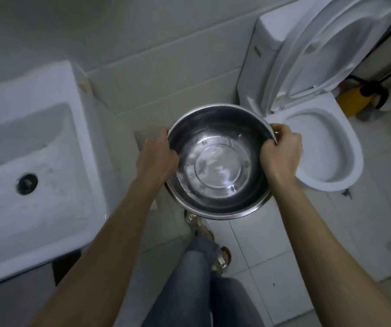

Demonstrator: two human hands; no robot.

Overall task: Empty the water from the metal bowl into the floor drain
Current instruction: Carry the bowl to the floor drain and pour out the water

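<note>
Can't spot any floor drain; the metal bowl [218, 161] covers the tiles under it, and the sink [31, 161] runs off frame.

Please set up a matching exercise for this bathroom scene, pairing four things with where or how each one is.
Things:
1. round shiny metal bowl
2. white rectangular ceramic sink
3. white plastic toilet lid
4. yellow container

States:
A. raised upright
B. on the floor beyond the toilet
C. held at its rim by both hands
D. at the left, dark drain in its basin

Pairs: 1-C, 2-D, 3-A, 4-B
</note>
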